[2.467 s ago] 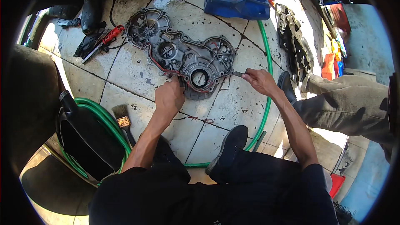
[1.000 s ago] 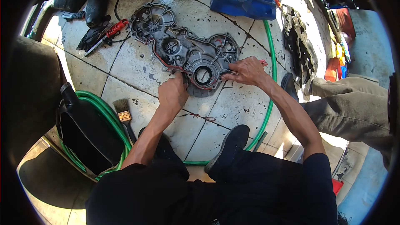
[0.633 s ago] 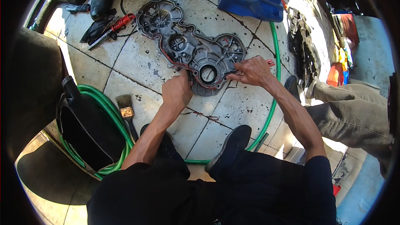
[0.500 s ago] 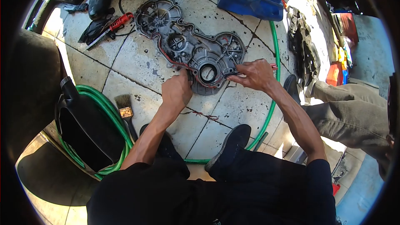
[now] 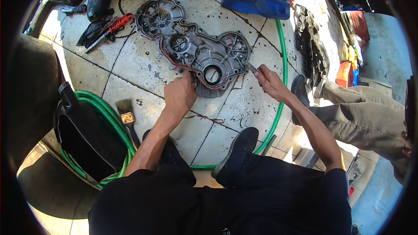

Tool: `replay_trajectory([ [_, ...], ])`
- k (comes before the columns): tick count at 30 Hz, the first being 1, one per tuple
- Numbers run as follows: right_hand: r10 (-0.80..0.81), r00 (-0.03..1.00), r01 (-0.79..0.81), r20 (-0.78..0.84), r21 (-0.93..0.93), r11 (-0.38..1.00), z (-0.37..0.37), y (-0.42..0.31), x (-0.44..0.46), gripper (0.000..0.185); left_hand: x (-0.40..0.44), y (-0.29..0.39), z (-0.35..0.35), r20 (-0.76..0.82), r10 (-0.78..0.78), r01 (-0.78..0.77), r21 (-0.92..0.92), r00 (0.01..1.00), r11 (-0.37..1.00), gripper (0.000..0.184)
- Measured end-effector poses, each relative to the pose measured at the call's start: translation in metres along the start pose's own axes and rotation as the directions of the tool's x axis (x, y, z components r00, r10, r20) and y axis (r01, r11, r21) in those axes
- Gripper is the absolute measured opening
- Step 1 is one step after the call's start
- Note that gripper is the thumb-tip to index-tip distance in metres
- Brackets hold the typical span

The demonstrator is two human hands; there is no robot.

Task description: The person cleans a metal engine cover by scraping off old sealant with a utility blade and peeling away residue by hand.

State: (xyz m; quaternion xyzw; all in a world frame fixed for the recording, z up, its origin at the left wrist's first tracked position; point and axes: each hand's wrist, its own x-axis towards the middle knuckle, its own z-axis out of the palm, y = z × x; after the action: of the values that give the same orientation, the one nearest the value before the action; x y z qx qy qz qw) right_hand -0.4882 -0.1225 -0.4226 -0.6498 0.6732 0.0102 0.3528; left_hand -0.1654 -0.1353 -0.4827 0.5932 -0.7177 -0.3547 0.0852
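A grey metal engine timing cover (image 5: pixel 204 56) lies on the tiles, with strips of red sealant along its edge and a round opening near its lower end. My left hand (image 5: pixel 180 90) is closed on the cover's near edge; its fingertips are partly hidden there. To the right of the cover, my right hand (image 5: pixel 273 83) grips a small flat scraper (image 5: pixel 252 68). Only the scraper's greyish tip shows, pointing toward the cover's right lobe and close to its rim.
A green hose (image 5: pixel 281 109) curves around on the right and coils by a black jug (image 5: pixel 87 135). Nearby lie a paintbrush (image 5: pixel 127 117) and a red-handled saw (image 5: pixel 117 25). A blue crate (image 5: pixel 252 4) stands behind. At right are another person's trousered legs (image 5: pixel 348 109).
My right hand has drawn back right from the cover's lower edge, turning the scraper so its tip points up-left. My left hand still holds the edge. The whole view has shifted slightly.
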Motion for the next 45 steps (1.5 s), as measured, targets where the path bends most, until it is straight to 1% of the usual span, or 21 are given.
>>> replay_trajectory([
  [2,0.14,0.986,-0.11,-0.093,0.274,0.955,0.033,0.013,0.006,0.039,-0.001,-0.002,0.0,-0.01,-0.015,0.015,0.008,1.0,1.0,0.029],
  [3,0.133,0.968,-0.062,-0.213,0.312,0.948,0.056,0.016,0.006,0.041,-0.002,-0.003,0.001,-0.016,-0.001,0.001,-0.004,1.0,1.0,0.03],
  [5,0.285,0.929,-0.194,-0.237,0.346,0.918,0.094,-0.001,0.0,0.042,-0.003,-0.005,0.002,-0.02,-0.002,0.002,-0.016,1.0,1.0,0.031],
  [6,0.285,0.931,-0.196,-0.228,0.346,0.917,0.103,-0.008,-0.001,0.042,-0.003,-0.004,0.003,-0.017,-0.018,0.018,-0.017,1.0,1.0,0.031],
  [8,0.338,0.872,-0.219,-0.355,0.334,0.917,0.114,-0.016,-0.004,0.042,-0.003,-0.002,0.002,-0.006,-0.017,0.017,-0.008,1.0,1.0,0.031],
  [13,0.406,0.854,-0.203,-0.326,0.51,0.836,0.104,-0.02,-0.007,0.04,-0.002,0.0,0.002,-0.022,-0.01,0.011,0.019,1.0,1.0,0.028],
  [16,0.114,0.95,-0.03,-0.29,0.281,0.959,0.125,-0.037,-0.012,0.039,-0.002,0.002,0.0,-0.008,-0.022,0.022,0.024,1.0,0.999,0.028],
  [19,0.169,0.922,-0.034,-0.347,0.363,0.931,0.122,-0.038,-0.008,0.038,-0.002,-0.002,0.003,-0.033,-0.014,0.013,-0.028,0.999,1.0,0.029],
  [20,0.284,0.89,-0.145,-0.357,0.37,0.918,0.119,-0.037,-0.005,0.038,-0.004,-0.003,0.004,-0.032,-0.018,0.018,-0.026,0.999,1.0,0.029],
  [21,0.286,0.889,-0.145,-0.357,0.373,0.916,0.118,-0.042,-0.009,0.038,-0.004,-0.002,0.004,-0.029,-0.018,0.017,-0.023,0.999,1.0,0.029],
  [23,0.128,0.943,-0.059,-0.307,0.227,0.972,0.117,-0.052,-0.018,0.039,-0.002,-0.002,0.003,-0.028,-0.016,0.016,-0.019,0.999,1.0,0.029],
  [24,0.111,0.952,-0.046,-0.285,0.225,0.973,0.116,-0.05,-0.018,0.043,-0.003,-0.002,0.004,-0.026,-0.02,0.02,-0.015,0.999,1.0,0.029],
  [25,0.114,0.951,-0.048,-0.287,0.226,0.973,0.108,-0.047,-0.014,0.043,-0.002,-0.001,0.003,-0.026,-0.021,0.02,-0.012,0.999,1.0,0.029],
  [28,0.2,0.968,-0.208,-0.149,-0.035,0.978,0.075,-0.056,-0.005,0.05,-0.003,0.0,0.003,-0.028,-0.02,0.02,-0.015,0.999,1.0,0.029],
  [29,0.196,0.97,-0.203,-0.144,-0.037,0.979,0.068,-0.068,-0.005,0.05,-0.003,-0.001,0.003,-0.03,-0.027,0.027,-0.016,0.999,1.0,0.029],
  [31,0.147,0.987,-0.134,0.057,-0.191,0.972,0.058,-0.084,-0.008,0.047,-0.003,-0.001,0.004,-0.023,-0.031,0.031,-0.018,0.999,0.999,0.029],
  [34,0.126,0.992,-0.122,-0.005,-0.3,0.946,0.032,-0.094,-0.001,0.047,-0.003,0.0,0.003,-0.016,-0.032,0.032,0.0,0.999,0.999,0.029],
  [38,0.08,0.996,-0.068,0.041,-0.237,0.969,0.051,-0.084,-0.002,0.05,-0.005,-0.003,0.006,-0.031,-0.013,0.012,-0.013,0.999,1.0,0.029],
  [43,0.122,0.988,-0.135,-0.092,-0.15,0.979,0.079,-0.069,-0.009,0.049,-0.002,-0.002,0.002,-0.039,-0.001,0.001,-0.008,0.999,1.0,0.028],
  [44,0.04,0.997,-0.046,-0.058,-0.103,0.994,0.09,-0.066,-0.016,0.048,-0.003,-0.004,0.003,-0.033,-0.007,0.006,-0.008,0.999,1.0,0.028],
  [45,0.047,0.997,-0.052,-0.053,-0.101,0.994,0.097,-0.061,-0.018,0.048,-0.003,-0.004,0.003,-0.024,-0.009,0.008,-0.005,1.0,1.0,0.028],
])
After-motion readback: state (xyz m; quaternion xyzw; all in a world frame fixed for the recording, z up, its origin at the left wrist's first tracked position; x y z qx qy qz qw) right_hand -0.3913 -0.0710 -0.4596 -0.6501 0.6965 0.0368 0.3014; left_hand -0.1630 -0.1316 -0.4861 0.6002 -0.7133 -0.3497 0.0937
